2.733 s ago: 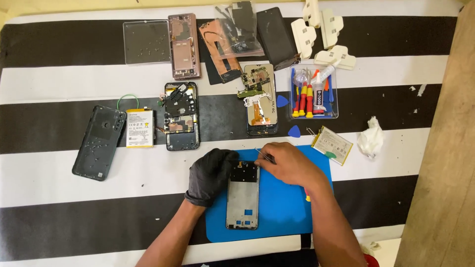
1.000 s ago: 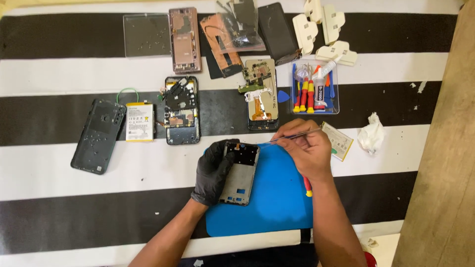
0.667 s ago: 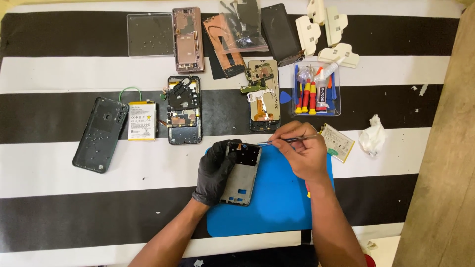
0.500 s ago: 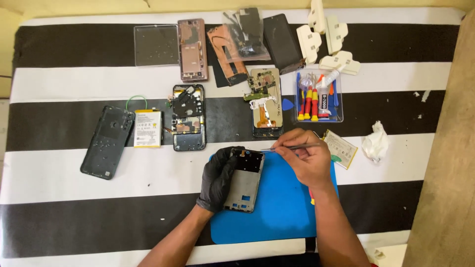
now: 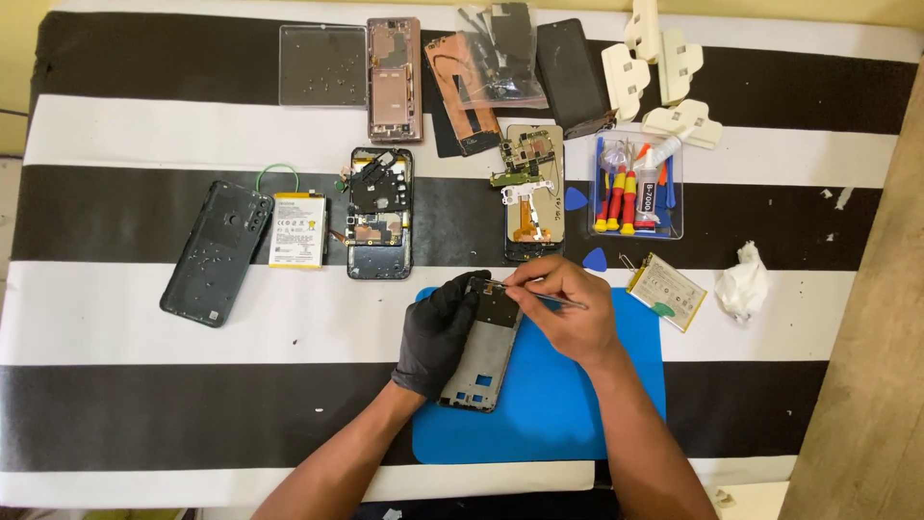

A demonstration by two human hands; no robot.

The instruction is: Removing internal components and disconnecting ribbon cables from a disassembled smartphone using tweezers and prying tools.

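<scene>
Partly hiding the phone frame [image 5: 484,344], the gloved left hand [image 5: 435,332] clasps it; the right hand [image 5: 563,310] pinches tweezers [image 5: 539,297], tips indistinct.

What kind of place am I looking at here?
Probably a phone repair bench: a gloved left hand steadies a bare grey phone frame on a blue work mat, with opened phones and a clear tray of red-handled screwdrivers nearby.
</scene>
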